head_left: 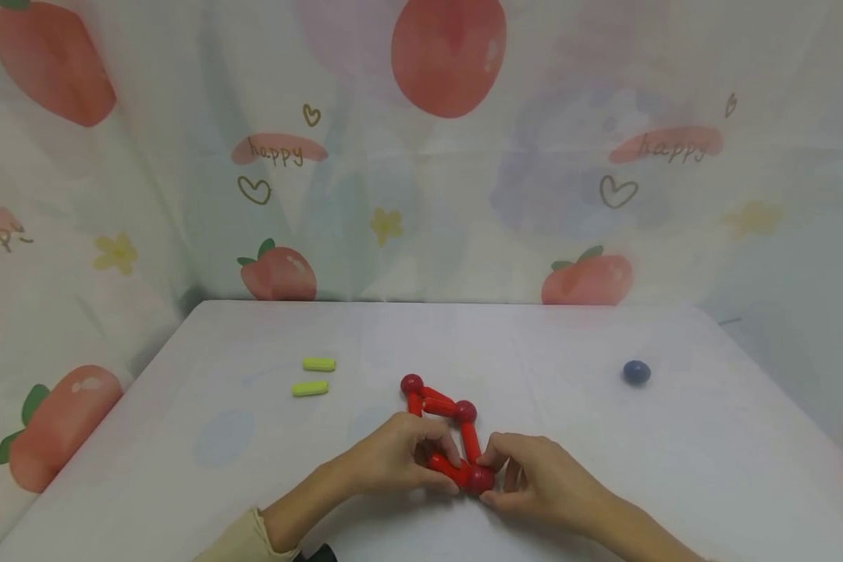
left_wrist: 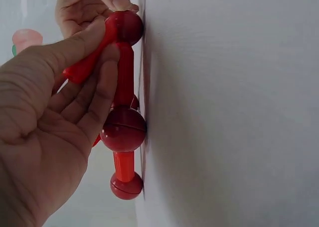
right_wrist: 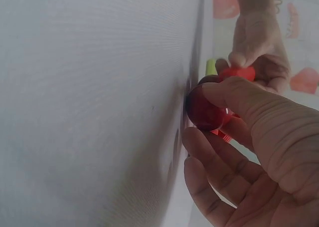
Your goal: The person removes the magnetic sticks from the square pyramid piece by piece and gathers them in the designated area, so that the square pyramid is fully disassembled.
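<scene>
A frame of red rods [head_left: 470, 443] and dark red balls [head_left: 466, 411] lies on the white table in front of me. My left hand [head_left: 400, 457] pinches a red rod [left_wrist: 79, 68] between thumb and fingers; one end of that rod meets the near ball [head_left: 481, 479]. On the other side, my right hand [head_left: 537, 476] holds this same ball [right_wrist: 205, 110] with its thumb and fingertips. Further balls, such as a far one [head_left: 412, 383], join the other rods. Part of the frame is hidden behind the left hand in the head view.
Two yellow-green rods [head_left: 319, 364] [head_left: 311, 388] lie left of the frame. A dark blue ball [head_left: 636, 372] sits toward the table's right side. Printed cloth [head_left: 428, 195] hangs behind the table's back edge and along the left.
</scene>
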`<state>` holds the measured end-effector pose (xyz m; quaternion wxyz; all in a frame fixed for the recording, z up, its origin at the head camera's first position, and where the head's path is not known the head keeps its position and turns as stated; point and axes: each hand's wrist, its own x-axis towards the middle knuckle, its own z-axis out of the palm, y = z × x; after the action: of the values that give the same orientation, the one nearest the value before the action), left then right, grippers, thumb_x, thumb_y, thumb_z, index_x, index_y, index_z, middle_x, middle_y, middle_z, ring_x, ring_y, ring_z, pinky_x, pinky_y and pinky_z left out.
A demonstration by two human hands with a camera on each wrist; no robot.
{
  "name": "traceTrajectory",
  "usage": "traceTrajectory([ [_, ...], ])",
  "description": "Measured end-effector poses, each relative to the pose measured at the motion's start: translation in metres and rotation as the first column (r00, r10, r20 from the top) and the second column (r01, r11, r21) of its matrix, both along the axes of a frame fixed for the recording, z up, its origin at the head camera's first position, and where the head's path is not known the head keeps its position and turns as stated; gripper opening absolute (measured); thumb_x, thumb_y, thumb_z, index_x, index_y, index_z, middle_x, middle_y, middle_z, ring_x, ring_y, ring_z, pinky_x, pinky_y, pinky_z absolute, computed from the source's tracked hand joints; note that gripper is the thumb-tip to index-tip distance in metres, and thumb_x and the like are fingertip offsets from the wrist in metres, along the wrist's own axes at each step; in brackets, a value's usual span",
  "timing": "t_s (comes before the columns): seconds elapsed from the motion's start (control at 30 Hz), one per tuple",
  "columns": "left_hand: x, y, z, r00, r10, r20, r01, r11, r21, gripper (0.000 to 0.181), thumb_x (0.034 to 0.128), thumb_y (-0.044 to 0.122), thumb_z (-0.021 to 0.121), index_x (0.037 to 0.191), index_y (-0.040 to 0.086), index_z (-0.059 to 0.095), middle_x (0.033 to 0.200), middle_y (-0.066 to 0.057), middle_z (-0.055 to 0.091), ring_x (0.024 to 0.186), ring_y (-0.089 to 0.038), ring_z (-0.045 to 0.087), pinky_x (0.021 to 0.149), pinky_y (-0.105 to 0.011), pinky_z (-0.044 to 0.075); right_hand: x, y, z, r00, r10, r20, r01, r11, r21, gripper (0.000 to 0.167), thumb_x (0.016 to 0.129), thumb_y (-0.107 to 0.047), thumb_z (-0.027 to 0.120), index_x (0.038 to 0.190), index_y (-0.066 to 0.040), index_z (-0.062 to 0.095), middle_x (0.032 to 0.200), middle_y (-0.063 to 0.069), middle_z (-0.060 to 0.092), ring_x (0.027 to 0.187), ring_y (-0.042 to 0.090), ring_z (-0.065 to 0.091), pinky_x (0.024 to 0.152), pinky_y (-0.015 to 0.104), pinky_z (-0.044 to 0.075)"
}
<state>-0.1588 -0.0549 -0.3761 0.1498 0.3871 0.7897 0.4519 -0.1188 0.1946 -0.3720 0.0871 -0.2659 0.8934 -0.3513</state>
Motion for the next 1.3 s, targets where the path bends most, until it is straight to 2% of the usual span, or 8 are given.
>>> traceTrajectory([
  [0.1,0.001,-0.001,-0.002,0.998,-0.026,0.063,0.025,1.0,0.016,0.02,0.0818,0.007,0.086,0.097,0.013,0.075,0.087,0.012,0.071,0.076,0.002,0.062,0.077,-0.02,0.057,0.0,0.0,0.0,1.0,-0.005,0.015,0.005,1.0,0.0,0.023,0.084,-0.025,0.084,0.098,-0.026,0.065,0.085,-0.016,0.064,0.068,0.002,0.057,0.06,0.022,0.052],
  [0.2,0.002,-0.002,-0.003,0.997,-0.027,0.076,0.025,0.999,0.032,0.02,0.082,0.008,0.086,0.097,0.014,0.075,0.088,0.011,0.072,0.076,0.0,0.062,0.078,-0.02,0.058,-0.001,0.0,0.0,1.0,-0.008,0.018,0.008,1.0,0.001,0.023,0.084,-0.025,0.084,0.098,-0.026,0.066,0.085,-0.016,0.064,0.068,0.002,0.057,0.058,0.023,0.052],
  [0.5,0.001,-0.014,0.002,0.998,0.042,0.039,-0.044,0.998,0.039,0.021,0.0841,0.007,0.084,0.102,0.015,0.077,0.092,0.009,0.074,0.081,-0.003,0.066,0.081,-0.021,0.057,0.0,-0.001,0.0,0.998,-0.026,0.058,0.025,1.0,0.014,0.025,0.084,-0.026,0.084,0.1,-0.025,0.066,0.085,-0.015,0.064,0.068,0.004,0.057,0.058,0.023,0.052],
  [0.8,-0.006,-0.048,0.003,0.988,0.156,-0.015,-0.155,0.985,0.072,0.02,0.0836,0.015,0.086,0.099,0.016,0.074,0.093,0.007,0.073,0.083,-0.01,0.067,0.081,-0.026,0.058,0.0,-0.002,0.001,0.998,-0.027,0.052,0.026,1.0,0.018,0.024,0.084,-0.025,0.084,0.099,-0.025,0.066,0.083,-0.015,0.064,0.068,0.004,0.057,0.058,0.023,0.052],
  [0.9,-0.01,-0.065,0.003,0.976,0.216,-0.04,-0.214,0.976,0.045,0.02,0.0844,0.014,0.085,0.1,0.016,0.073,0.093,0.007,0.073,0.083,-0.011,0.068,0.08,-0.027,0.059,0.0,-0.002,0.002,0.998,-0.03,0.052,0.029,0.999,0.02,0.024,0.084,-0.025,0.084,0.098,-0.025,0.066,0.083,-0.015,0.063,0.068,0.004,0.057,0.058,0.023,0.052],
  [1.1,-0.021,-0.104,0.003,0.929,0.348,-0.123,-0.351,0.936,-0.003,0.022,0.0837,0.01,0.085,0.101,0.013,0.072,0.095,0.004,0.072,0.083,-0.011,0.068,0.078,-0.026,0.059,0.001,-0.002,0.002,0.998,-0.029,0.051,0.028,0.999,0.016,0.024,0.084,-0.024,0.084,0.098,-0.025,0.066,0.083,-0.015,0.064,0.068,0.004,0.058,0.059,0.023,0.052],
  [1.2,-0.027,-0.122,0.003,0.912,0.38,-0.156,-0.385,0.923,-0.003,0.022,0.0826,0.007,0.085,0.101,0.009,0.072,0.095,0.0,0.071,0.082,-0.012,0.068,0.078,-0.025,0.058,0.0,-0.002,0.003,0.997,-0.034,0.065,0.032,0.999,0.023,0.024,0.084,-0.025,0.084,0.099,-0.025,0.066,0.082,-0.014,0.064,0.068,0.005,0.058,0.059,0.023,0.052],
  [1.3,-0.034,-0.137,0.0,0.903,0.4,-0.157,-0.406,0.914,-0.005,0.022,0.0822,0.005,0.084,0.101,0.008,0.072,0.096,-0.002,0.072,0.083,-0.013,0.068,0.078,-0.024,0.058,-0.001,-0.003,0.003,0.996,-0.041,0.08,0.039,0.999,0.031,0.024,0.084,-0.026,0.085,0.099,-0.024,0.066,0.082,-0.013,0.063,0.068,0.006,0.058,0.058,0.024,0.052],
])
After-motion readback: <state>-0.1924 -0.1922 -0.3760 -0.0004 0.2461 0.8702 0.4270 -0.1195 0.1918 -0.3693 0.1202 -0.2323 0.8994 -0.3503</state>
